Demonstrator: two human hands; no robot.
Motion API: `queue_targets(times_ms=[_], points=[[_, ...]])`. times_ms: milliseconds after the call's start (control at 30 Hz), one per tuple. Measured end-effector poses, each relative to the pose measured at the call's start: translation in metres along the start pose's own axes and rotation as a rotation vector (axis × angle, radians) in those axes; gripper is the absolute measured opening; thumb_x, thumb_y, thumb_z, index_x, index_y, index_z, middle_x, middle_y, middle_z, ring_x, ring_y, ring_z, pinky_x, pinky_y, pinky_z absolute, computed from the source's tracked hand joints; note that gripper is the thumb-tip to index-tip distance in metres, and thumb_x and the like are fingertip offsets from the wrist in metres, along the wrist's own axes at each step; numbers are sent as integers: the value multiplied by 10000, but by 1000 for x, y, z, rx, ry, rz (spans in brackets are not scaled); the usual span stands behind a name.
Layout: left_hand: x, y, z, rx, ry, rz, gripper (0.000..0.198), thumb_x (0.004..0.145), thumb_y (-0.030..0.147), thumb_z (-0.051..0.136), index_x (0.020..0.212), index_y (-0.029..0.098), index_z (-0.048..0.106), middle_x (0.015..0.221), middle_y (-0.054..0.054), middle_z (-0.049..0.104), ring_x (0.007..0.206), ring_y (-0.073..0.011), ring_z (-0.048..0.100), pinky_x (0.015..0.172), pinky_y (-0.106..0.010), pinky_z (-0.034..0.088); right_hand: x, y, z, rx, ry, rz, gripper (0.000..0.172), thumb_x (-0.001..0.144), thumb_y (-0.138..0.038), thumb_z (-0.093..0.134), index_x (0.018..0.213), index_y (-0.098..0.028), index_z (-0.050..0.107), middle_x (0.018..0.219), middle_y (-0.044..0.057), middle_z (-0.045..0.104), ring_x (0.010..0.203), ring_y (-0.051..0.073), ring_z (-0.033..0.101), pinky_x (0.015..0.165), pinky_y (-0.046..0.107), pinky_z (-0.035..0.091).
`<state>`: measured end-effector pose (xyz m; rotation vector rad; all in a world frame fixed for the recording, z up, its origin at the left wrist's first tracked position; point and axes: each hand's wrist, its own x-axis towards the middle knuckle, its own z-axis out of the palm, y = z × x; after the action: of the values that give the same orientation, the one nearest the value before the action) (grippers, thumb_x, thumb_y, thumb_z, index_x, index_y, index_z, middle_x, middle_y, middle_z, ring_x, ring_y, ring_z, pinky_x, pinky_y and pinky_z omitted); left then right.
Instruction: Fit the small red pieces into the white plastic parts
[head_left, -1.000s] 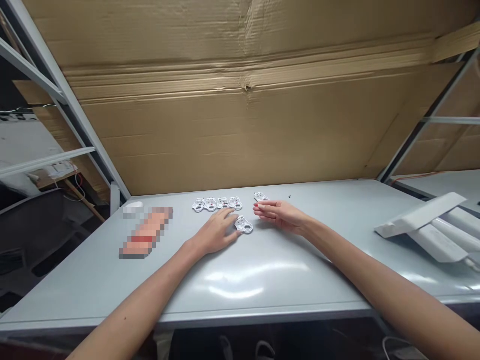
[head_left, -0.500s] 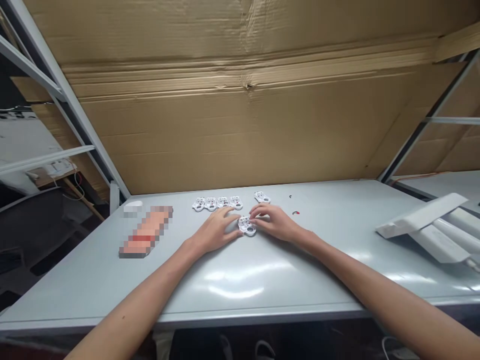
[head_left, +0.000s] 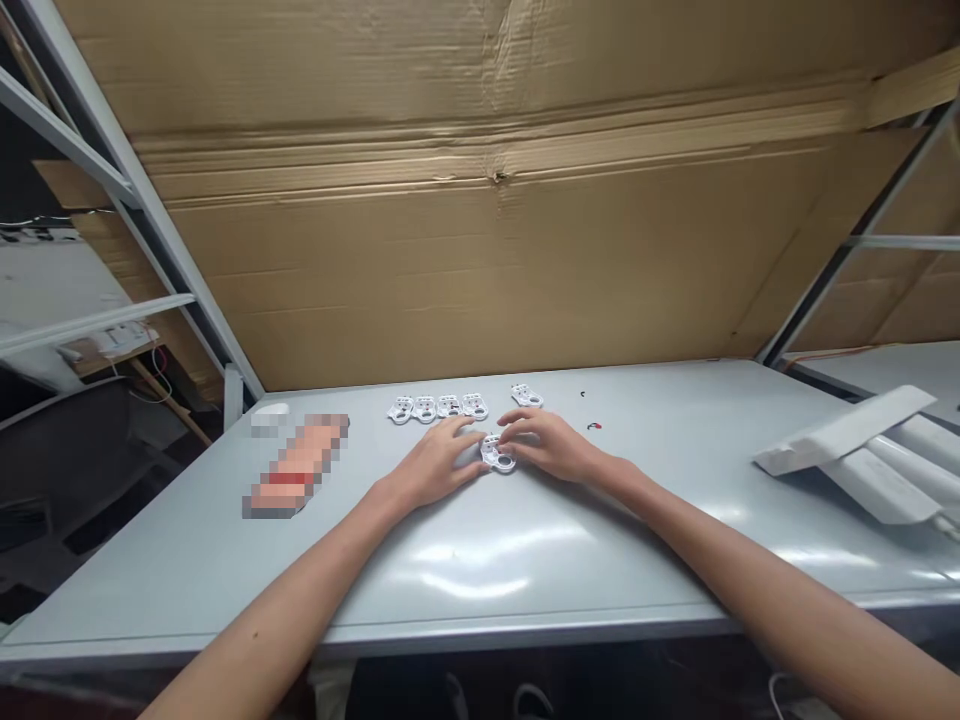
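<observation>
left hand [head_left: 439, 462]: lower centre of the frame, fingers together and curved forward, not spread, tips against the left side of the white plastic part; how hard they press, i cannot tell.
right hand [head_left: 551, 446]: just right of centre, fingers loosely together and curled inward, tips on the right and far side of the same part; no firm pinch can be made out.
white plastic part [head_left: 497, 455]: a small flat moulded piece with round holes, between the two hands near the table's middle, partly hidden by fingertips; it looks to lie on the table, but i cannot tell if it is lifted.
handling: with a thin, holed piece like this, fingertips on opposite edges seem the steadiest hold, with the palms kept clear so the view of it stays open.
row of four white parts [head_left: 436, 408]: side by side in a line, upper left of the hands.
single white part [head_left: 527, 396]: apart from the row, beyond the right hand.
rest: a grey table [head_left: 525, 625] carries a pixelated pink object [head_left: 296, 467], a tiny red piece [head_left: 593, 426] and long white profiles [head_left: 847, 460] at right; a cardboard sheet [head_left: 480, 270] stands behind.
</observation>
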<state>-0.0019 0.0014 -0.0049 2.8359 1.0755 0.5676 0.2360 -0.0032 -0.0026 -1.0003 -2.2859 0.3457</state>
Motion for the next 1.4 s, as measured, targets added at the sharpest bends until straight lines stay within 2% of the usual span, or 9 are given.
queue_targets(times_ms=[167,400,733,967,1033,1100,1167,1267,1400], points=[[0,0,-5,-25,15,33,313,934,400,597,1193,230,642,1317,-128,559,1259,-314,500,1047,-467,430,-1,4,-9,50,21,-35,202,918,-263,562,885,-247,760,1061,62,726,956,231,680,867,386,521],[1,1,-5,-8,25,42,321,938,405,586,1196,222,638,1293,-128,565,1240,-306,505,1029,-451,440,-2,3,-1,101,-11,-59,193,909,-263,573,912,-241,765,1028,69,728,913,214,684,856,367,532],[-1,2,-3,3,19,25,334,940,395,585,1221,221,625,1319,-131,555,1282,-313,474,1056,-468,421,-4,3,7,-6,23,-63,202,904,-193,551,945,-225,746,1131,98,672,954,225,660,856,393,533],[-2,3,-5,42,2,14,357,945,395,578,1241,200,622,1333,-147,549,1304,-316,461,1077,-471,403,-6,2,3,-48,5,-65,188,922,-263,550,998,-217,716,1191,113,649,1039,249,641,905,429,516],[-3,2,-8,64,-19,-7,407,944,419,571,1289,203,592,1385,-153,518,1348,-333,418,1102,-488,372,-6,-1,0,-39,8,-71,273,903,-334,600,1143,-221,666,1213,115,653,1096,264,625,944,439,498],[-5,0,-11,79,-61,-51,504,935,475,564,1358,203,536,1467,-160,450,1399,-360,349,1120,-522,336,-7,-4,0,-26,-13,-76,468,865,-400,656,1292,-227,577,1276,124,633,1158,284,597,977,452,480],[-6,-4,-13,86,-110,-101,606,926,545,540,1412,190,478,1531,-172,368,1437,-377,277,1132,-546,303,-8,-7,0,-27,-59,-80,570,849,-427,671,1359,-224,518,1321,138,608,1187,297,580,983,461,475],[-7,-9,-15,103,-160,-156,686,924,611,489,1443,165,436,1569,-187,292,1464,-376,210,1149,-554,257,-8,-8,2,-51,-104,-89,483,871,-386,638,1313,-209,553,1255,143,637,1126,287,604,940,445,498],[-7,-11,-11,96,-151,-175,664,926,626,462,1413,175,468,1569,-174,301,1462,-380,213,1151,-555,240,-3,2,3,-131,-40,-44,340,868,-294,602,1200,-217,619,1128,123,681,1052,286,619,903,452,508]])
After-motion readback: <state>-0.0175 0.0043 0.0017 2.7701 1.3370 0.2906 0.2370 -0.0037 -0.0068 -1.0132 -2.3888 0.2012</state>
